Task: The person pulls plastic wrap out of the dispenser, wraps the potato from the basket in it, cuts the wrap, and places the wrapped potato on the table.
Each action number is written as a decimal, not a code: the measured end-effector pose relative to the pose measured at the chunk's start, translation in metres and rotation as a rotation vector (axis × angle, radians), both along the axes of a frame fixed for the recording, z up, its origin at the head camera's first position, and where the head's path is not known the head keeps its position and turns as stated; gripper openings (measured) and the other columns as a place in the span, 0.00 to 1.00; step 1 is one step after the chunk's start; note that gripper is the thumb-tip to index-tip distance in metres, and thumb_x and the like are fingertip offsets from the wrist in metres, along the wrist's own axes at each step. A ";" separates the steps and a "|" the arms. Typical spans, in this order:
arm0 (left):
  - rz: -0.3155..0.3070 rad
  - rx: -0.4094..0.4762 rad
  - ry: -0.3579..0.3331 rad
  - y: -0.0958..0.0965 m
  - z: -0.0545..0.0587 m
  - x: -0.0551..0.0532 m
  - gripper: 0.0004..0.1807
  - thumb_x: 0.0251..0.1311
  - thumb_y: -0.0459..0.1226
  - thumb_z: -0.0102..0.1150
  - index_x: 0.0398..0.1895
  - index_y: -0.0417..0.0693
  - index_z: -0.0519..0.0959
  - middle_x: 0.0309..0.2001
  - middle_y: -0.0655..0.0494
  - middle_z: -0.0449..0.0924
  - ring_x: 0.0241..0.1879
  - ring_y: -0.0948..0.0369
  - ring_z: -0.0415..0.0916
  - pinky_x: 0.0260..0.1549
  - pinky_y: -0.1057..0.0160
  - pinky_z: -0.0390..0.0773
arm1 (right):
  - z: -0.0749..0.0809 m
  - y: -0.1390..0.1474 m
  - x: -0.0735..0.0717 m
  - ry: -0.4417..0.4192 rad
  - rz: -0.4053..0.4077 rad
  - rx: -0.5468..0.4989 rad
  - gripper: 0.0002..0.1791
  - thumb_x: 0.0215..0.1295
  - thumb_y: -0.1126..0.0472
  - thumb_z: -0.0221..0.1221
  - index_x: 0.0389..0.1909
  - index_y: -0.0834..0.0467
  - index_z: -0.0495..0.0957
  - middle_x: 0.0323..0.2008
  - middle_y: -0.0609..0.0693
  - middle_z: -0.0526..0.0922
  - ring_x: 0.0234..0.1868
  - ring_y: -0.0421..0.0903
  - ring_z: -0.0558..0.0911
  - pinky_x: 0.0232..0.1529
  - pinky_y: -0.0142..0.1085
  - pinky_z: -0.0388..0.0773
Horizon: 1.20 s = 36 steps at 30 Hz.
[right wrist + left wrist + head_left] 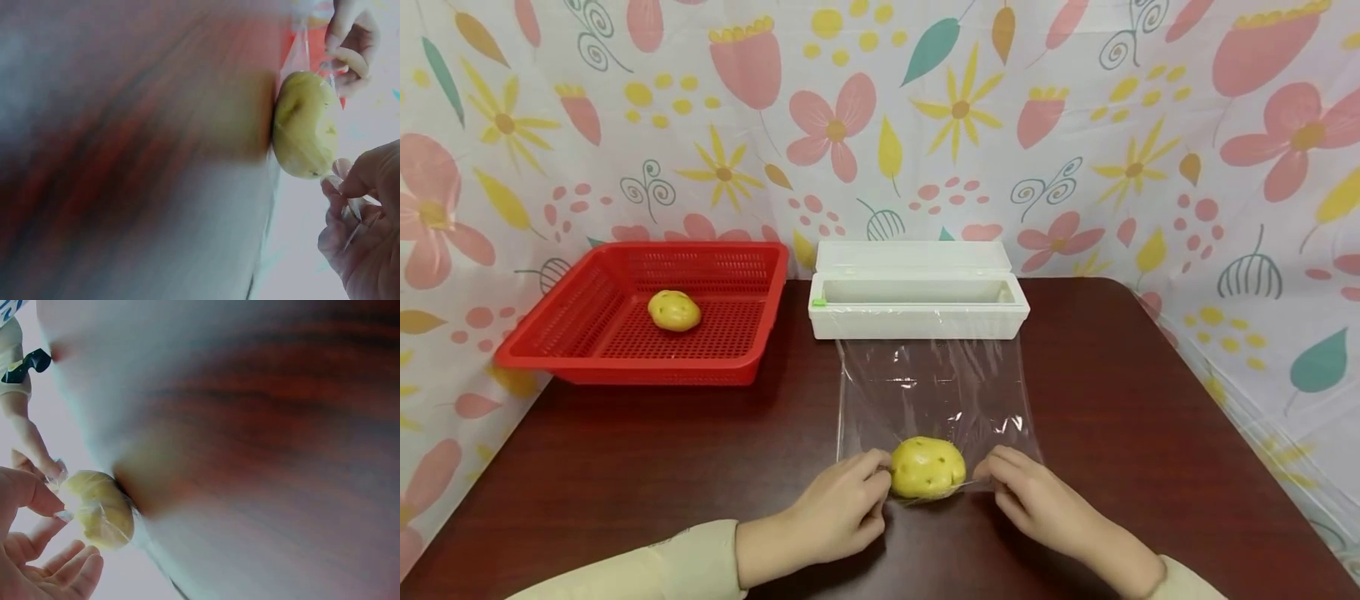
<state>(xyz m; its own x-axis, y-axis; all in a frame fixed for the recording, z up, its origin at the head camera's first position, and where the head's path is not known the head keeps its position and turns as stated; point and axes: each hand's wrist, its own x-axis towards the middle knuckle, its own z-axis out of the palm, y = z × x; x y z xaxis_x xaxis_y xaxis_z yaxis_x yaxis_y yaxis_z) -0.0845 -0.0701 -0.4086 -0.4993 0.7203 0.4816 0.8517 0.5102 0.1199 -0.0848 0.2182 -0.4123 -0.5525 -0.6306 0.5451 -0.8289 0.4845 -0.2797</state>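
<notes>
A yellow potato (928, 468) with small dark eyes sits on a sheet of clear cling film (925, 379) near the table's front. The film's near edge is drawn up against the potato's front side. My left hand (844, 507) pinches the film at the potato's left end; in the left wrist view a crumpled bit shows between thumb and forefinger (39, 495). On the other side my right hand (1043, 502) pinches the film's right corner, and folds of it hang by the fingers in the right wrist view, where the potato (304, 125) shows through film.
Behind the potato stands a white cling film box (917, 322), lid raised, a green slider at its left end; the film runs out over its front. A red plastic basket (745, 367) at the back left holds another potato (674, 311). A floral cloth (962, 167) hangs behind the table.
</notes>
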 end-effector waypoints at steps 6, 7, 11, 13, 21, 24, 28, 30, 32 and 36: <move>0.015 0.018 -0.104 0.002 0.000 -0.003 0.14 0.37 0.32 0.63 0.18 0.52 0.65 0.53 0.47 0.76 0.49 0.57 0.78 0.39 0.66 0.78 | 0.001 -0.002 -0.001 -0.080 -0.028 -0.011 0.24 0.42 0.81 0.56 0.41 0.56 0.76 0.37 0.42 0.77 0.36 0.35 0.75 0.40 0.20 0.69; 0.020 0.027 -0.126 0.002 0.000 -0.003 0.14 0.37 0.32 0.63 0.19 0.51 0.65 0.53 0.47 0.76 0.50 0.56 0.78 0.39 0.66 0.78 | 0.001 -0.002 -0.001 -0.086 -0.040 -0.004 0.24 0.43 0.80 0.56 0.41 0.55 0.76 0.38 0.41 0.77 0.37 0.35 0.76 0.41 0.20 0.70; 0.020 0.076 -0.203 0.003 -0.001 -0.005 0.11 0.41 0.30 0.61 0.21 0.49 0.67 0.51 0.46 0.78 0.49 0.55 0.79 0.36 0.69 0.78 | 0.001 -0.005 -0.003 -0.035 -0.085 0.041 0.20 0.44 0.76 0.56 0.37 0.52 0.76 0.35 0.38 0.76 0.36 0.34 0.75 0.40 0.23 0.70; 0.017 0.097 -0.229 0.003 -0.001 -0.007 0.11 0.42 0.29 0.60 0.22 0.48 0.68 0.49 0.47 0.79 0.48 0.56 0.80 0.36 0.70 0.78 | 0.000 -0.007 -0.005 0.002 -0.087 0.047 0.18 0.42 0.75 0.56 0.32 0.51 0.74 0.32 0.37 0.74 0.34 0.33 0.72 0.36 0.23 0.69; 0.025 0.137 -0.325 0.003 -0.001 -0.012 0.10 0.43 0.28 0.59 0.22 0.48 0.69 0.48 0.49 0.80 0.46 0.57 0.81 0.34 0.74 0.76 | -0.001 -0.015 -0.007 0.006 -0.078 0.015 0.18 0.36 0.77 0.55 0.24 0.51 0.68 0.27 0.37 0.67 0.31 0.30 0.66 0.30 0.17 0.63; 0.036 0.137 -0.334 0.003 -0.001 -0.012 0.10 0.43 0.28 0.59 0.22 0.49 0.69 0.47 0.49 0.80 0.45 0.57 0.81 0.34 0.73 0.77 | -0.001 -0.017 -0.005 -0.054 -0.099 0.022 0.17 0.38 0.74 0.57 0.27 0.51 0.69 0.29 0.36 0.67 0.32 0.30 0.66 0.31 0.19 0.64; 0.038 0.132 -0.356 0.002 0.000 -0.013 0.09 0.45 0.29 0.59 0.22 0.48 0.69 0.47 0.48 0.81 0.43 0.57 0.81 0.33 0.74 0.76 | -0.002 -0.018 -0.003 -0.130 -0.151 0.056 0.20 0.45 0.59 0.69 0.39 0.53 0.72 0.30 0.36 0.70 0.31 0.31 0.69 0.30 0.23 0.68; 0.037 0.130 -0.372 0.002 0.000 -0.014 0.09 0.45 0.28 0.59 0.23 0.48 0.69 0.47 0.48 0.81 0.44 0.57 0.81 0.34 0.73 0.77 | -0.003 -0.019 -0.004 -0.136 -0.180 0.074 0.33 0.41 0.49 0.74 0.48 0.54 0.72 0.30 0.37 0.72 0.30 0.31 0.70 0.29 0.25 0.69; 0.036 0.128 -0.381 0.002 0.001 -0.015 0.09 0.46 0.28 0.59 0.23 0.48 0.69 0.47 0.49 0.81 0.44 0.57 0.81 0.35 0.72 0.77 | -0.003 -0.021 -0.005 -0.119 -0.192 0.092 0.43 0.37 0.43 0.74 0.57 0.55 0.71 0.32 0.39 0.76 0.31 0.33 0.73 0.29 0.28 0.73; 0.037 0.103 -0.385 0.002 0.002 -0.016 0.08 0.47 0.29 0.59 0.24 0.48 0.71 0.48 0.50 0.80 0.43 0.59 0.80 0.34 0.74 0.77 | -0.004 -0.023 -0.008 -0.025 -0.182 0.112 0.41 0.42 0.44 0.72 0.59 0.55 0.73 0.36 0.43 0.81 0.34 0.36 0.78 0.32 0.32 0.77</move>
